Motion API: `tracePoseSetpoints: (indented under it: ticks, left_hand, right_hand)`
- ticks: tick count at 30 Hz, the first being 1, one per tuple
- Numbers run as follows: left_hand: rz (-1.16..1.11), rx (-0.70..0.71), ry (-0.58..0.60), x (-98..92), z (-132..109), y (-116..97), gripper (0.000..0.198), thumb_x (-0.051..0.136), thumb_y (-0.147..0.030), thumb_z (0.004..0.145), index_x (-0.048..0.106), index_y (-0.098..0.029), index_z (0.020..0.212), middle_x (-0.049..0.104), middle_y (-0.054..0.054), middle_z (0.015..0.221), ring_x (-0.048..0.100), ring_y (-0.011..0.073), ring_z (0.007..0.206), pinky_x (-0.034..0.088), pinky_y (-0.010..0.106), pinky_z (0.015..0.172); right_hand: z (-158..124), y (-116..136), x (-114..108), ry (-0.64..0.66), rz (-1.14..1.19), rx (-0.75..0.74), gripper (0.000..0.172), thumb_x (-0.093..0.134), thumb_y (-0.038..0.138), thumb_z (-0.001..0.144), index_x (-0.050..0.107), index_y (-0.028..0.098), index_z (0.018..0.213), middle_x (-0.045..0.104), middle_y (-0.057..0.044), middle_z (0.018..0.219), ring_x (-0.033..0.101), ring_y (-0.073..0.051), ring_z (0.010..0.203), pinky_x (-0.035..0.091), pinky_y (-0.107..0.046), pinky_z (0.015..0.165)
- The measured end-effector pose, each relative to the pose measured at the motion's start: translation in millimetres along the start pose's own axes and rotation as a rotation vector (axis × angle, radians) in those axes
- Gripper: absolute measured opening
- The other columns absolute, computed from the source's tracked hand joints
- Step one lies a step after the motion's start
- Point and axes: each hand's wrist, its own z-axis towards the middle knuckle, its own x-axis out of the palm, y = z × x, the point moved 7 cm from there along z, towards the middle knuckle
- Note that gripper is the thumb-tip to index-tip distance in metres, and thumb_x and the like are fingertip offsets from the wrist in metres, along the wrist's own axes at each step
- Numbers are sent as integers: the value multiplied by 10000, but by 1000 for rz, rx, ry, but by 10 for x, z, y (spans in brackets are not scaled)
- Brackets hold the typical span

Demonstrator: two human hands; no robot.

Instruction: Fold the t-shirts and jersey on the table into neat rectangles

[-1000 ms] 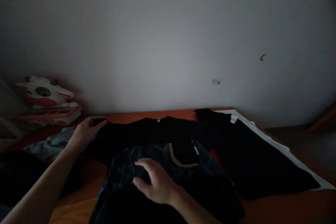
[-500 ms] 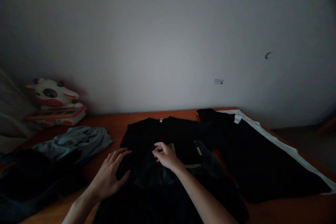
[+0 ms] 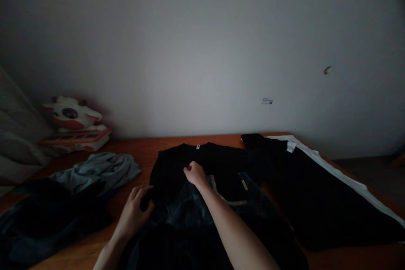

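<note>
A dark blue garment [image 3: 186, 206] with pale strips along its opening lies in front of me, on top of a black T-shirt [image 3: 218, 154] with a small white neck label. My right hand [image 3: 194, 174] is closed on the upper part of the blue garment, lifting a fold of it. Beside the garment's left edge is my left hand [image 3: 136, 206], fingers curved and thumb apart, the fingertips at the dark cloth. Dim light hides much of where the dark fabrics meet.
Another black garment [image 3: 319, 194] lies spread at the right over a white one [image 3: 341, 177]. On the left are a crumpled grey cloth [image 3: 110, 171] and a dark heap of clothing [image 3: 53, 219]. A cow-shaped toy keyboard [image 3: 76, 124] stands on the wooden surface [image 3: 145, 143] by the wall.
My right hand has moved up and away from me, raising a fold of the blue garment. The left hand's fingers have curled more, at the garment's left edge. The view has shifted slightly.
</note>
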Motion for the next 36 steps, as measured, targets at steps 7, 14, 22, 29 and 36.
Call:
tracePoseSetpoints:
  ticks: [7, 14, 22, 29, 36]
  left_hand:
    - [51, 20, 14, -53, -12, -9, 212, 556, -291, 851, 684, -269, 1019, 667, 22, 965, 692, 184, 850, 578, 289, 784]
    - [202, 202, -9, -104, -17, -149, 264, 585, -281, 871, 720, -315, 1095, 660, 43, 1042, 630, 228, 943, 550, 347, 836]
    - [163, 224, 1, -132, -23, -251, 192, 569, -329, 912, 717, -275, 1022, 685, 52, 1035, 632, 228, 955, 521, 365, 851]
    - [104, 129, 104, -21, 194, -349, 300, 483, -393, 957, 696, -263, 1124, 700, 78, 1149, 655, 243, 1062, 526, 415, 956]
    - [224, 214, 260, 648, 874, -360, 474, 333, -319, 985, 564, -161, 1367, 586, 137, 1440, 539, 241, 1342, 436, 440, 1126]
  right_hand:
    - [103, -37, -131, -75, 198, -23, 234, 506, 268, 938, 536, 201, 1160, 729, -44, 916, 733, -162, 743, 540, -248, 676]
    - [-16, -82, -99, 47, 246, -178, 356, 689, 209, 825, 635, 244, 1175, 722, 34, 773, 711, -154, 625, 548, -264, 707]
    - [-191, -16, -282, -12, 186, -273, 267, 598, 249, 893, 728, 248, 1126, 752, -35, 1136, 693, -197, 1044, 488, -300, 952]
    - [-403, -155, -247, 26, 7, -360, 403, 610, 402, 916, 627, 348, 1315, 745, -2, 1003, 690, -197, 938, 486, -297, 867]
    - [-533, -79, -245, -22, -150, -462, 289, 588, 357, 934, 690, 330, 1203, 732, -9, 1169, 647, -220, 1098, 421, -340, 1002]
